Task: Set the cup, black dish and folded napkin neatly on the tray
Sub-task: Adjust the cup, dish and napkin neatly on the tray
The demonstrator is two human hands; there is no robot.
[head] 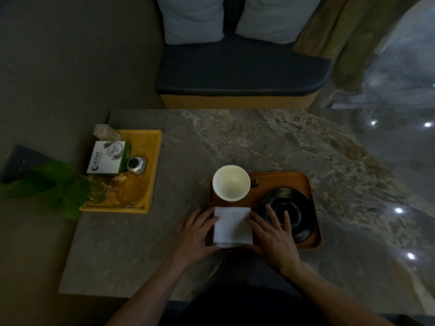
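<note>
The white folded cloth napkin (232, 225) is bracketed between the two hands at the near left of the brown wooden tray (306, 182), its slightly longer side running near to far. It is touched on its left edge by the straight fingers of the left hand (197, 234) and on its right edge by the spread right hand (273, 234); nothing is gripped. Both hands are equally near. Beyond stands the white ceramic cup (231, 182); to the right lies the round black dish (296, 208), overlapped by the right fingers. Only squaring seems left.
</note>
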